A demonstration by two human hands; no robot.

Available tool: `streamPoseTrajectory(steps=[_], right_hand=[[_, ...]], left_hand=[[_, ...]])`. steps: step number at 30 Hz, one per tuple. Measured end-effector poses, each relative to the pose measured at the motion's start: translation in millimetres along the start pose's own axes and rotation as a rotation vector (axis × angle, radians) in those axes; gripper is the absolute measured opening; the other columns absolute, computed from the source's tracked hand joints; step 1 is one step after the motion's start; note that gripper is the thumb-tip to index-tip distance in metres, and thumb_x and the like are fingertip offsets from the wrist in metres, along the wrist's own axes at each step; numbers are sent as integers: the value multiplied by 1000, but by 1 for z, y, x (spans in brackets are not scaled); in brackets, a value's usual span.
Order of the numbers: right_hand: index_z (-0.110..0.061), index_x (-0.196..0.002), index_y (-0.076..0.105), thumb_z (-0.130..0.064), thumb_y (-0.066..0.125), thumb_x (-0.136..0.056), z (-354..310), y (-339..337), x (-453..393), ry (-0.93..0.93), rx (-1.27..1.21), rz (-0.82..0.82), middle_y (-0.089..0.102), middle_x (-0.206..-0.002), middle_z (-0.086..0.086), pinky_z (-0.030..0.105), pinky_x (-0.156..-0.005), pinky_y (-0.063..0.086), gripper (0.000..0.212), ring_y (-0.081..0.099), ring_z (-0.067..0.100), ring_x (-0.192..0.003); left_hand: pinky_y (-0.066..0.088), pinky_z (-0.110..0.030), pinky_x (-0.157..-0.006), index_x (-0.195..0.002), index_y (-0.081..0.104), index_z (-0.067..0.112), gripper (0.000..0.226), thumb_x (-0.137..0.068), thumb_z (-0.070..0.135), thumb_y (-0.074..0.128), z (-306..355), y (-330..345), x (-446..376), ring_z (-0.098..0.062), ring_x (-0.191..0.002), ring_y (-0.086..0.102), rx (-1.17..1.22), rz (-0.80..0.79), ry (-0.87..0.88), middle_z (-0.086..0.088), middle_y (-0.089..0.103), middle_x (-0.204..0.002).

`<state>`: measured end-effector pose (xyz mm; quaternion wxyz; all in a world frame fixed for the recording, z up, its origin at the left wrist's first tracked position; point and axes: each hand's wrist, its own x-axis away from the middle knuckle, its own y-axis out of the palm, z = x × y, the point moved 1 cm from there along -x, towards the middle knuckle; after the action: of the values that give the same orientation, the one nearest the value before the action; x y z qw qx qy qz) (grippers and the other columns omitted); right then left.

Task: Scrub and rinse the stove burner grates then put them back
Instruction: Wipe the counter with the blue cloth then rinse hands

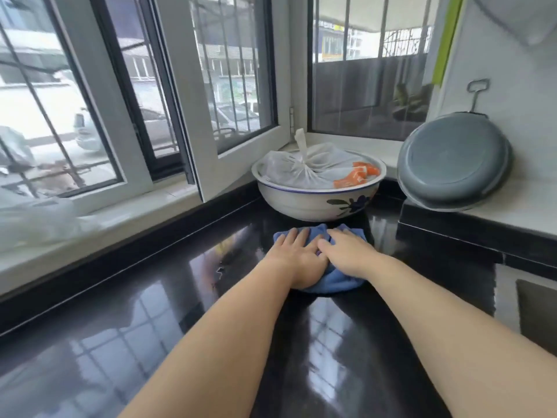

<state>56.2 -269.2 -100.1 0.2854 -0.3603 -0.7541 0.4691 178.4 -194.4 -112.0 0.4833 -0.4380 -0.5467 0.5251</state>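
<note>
cloth (331, 280): I see plain blue
counter (168, 312): glossy black
bowl (301, 200): white, blue rim line, dark blue flower with green leaves
bag (304, 170): translucent white
packet (355, 176): orange and white
pan (452, 167): grey-blue
window frames (180, 86): white and black

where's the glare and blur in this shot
Head view: window glare mirrors across the glossy black countertop; the plastic bag at the left edge is blurred; wide-angle distortion bends the window frames; both hands on the blue cloth look sharp.
</note>
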Motion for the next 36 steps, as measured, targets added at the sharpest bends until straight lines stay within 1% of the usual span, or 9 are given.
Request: streamPoseTrajectory(steps=[4, 8, 12, 15, 19, 24, 30, 33, 36], right_hand=[[-30, -157, 25, -38, 24, -104, -63, 31, -16, -165, 139, -34, 29, -160, 13, 46, -121, 20, 53, 21, 34, -148], [-39, -156, 22, -49, 18, -103, -139, 69, -15, -271, 245, -43, 12, -165, 17, 50, -123, 10, 54, 6, 37, -152], [-43, -156, 22, -54, 20, -102, -186, 87, 42, -358, 256, -100, 7, -167, 14, 51, -123, 4, 55, 1, 36, -152], [-45, -156, 21, -58, 22, -100, -203, 96, 98, -399, 242, -162, 3, -167, 13, 52, -123, -1, 57, -4, 36, -152], [-41, -157, 18, -59, 21, -99, -216, 112, 203, -468, 258, -220, -2, -167, 16, 53, -122, -6, 61, -8, 36, -152], [-27, -159, 18, -48, 18, -104, -184, 111, 305, -489, 238, -229, -2, -168, 13, 51, -122, -5, 59, -7, 32, -153], [-18, -160, 12, -41, 14, -107, -57, 56, 340, -140, 211, -151, -1, -169, 4, 51, -124, -2, 58, -4, 24, -154], [-10, -150, 37, -29, 27, -107, 6, 26, 378, -36, 267, -60, 23, -162, 11, 47, -122, 14, 48, 14, 29, -151], [-8, -132, 50, -21, 49, -101, 36, 16, 422, 111, 276, -29, 51, -139, 11, 40, -101, 42, 33, 50, 32, -130]], left_hand=[[8, -52, -125, -162, 10, 23, 68, -99, 49, 6, -82, -4, 26, -34, -155, 4, -23, 7, -172, -12, 4, -170], [8, -53, -125, -161, 16, 20, 72, -99, 56, 5, -160, -3, 77, -36, -156, 2, -69, -25, -324, -9, 3, -170], [5, -55, -126, -162, 16, 28, 67, -103, 56, 27, -190, 8, 151, -34, -157, 4, 102, 31, -487, -8, 8, -171], [5, -57, -125, -163, 9, 32, 76, -94, 65, 13, -186, 14, 211, -36, -156, 1, 13, -41, -538, -9, 4, -171], [3, -48, -126, -162, 5, 37, 65, -102, 57, 19, -146, 22, 318, -29, -157, -2, 13, -76, -602, -5, -1, -172], [2, -49, -126, -163, -2, 30, 62, -108, 48, 19, -64, 23, 397, -32, -157, -5, -54, -119, -516, -8, -5, -171], [-1, -52, -125, -164, 7, 28, 61, -107, 48, 17, 80, 22, 350, -34, -157, -3, 94, -64, -265, -8, -1, -172], [2, -54, -125, -163, 16, 19, 80, -93, 51, -4, 159, 17, 319, -39, -156, 1, 102, -83, -47, -12, 6, -171], [11, -54, -123, -155, 35, 12, 90, -87, 51, -7, 213, 18, 310, -43, -153, 11, 58, -45, 86, -18, 19, -167]])
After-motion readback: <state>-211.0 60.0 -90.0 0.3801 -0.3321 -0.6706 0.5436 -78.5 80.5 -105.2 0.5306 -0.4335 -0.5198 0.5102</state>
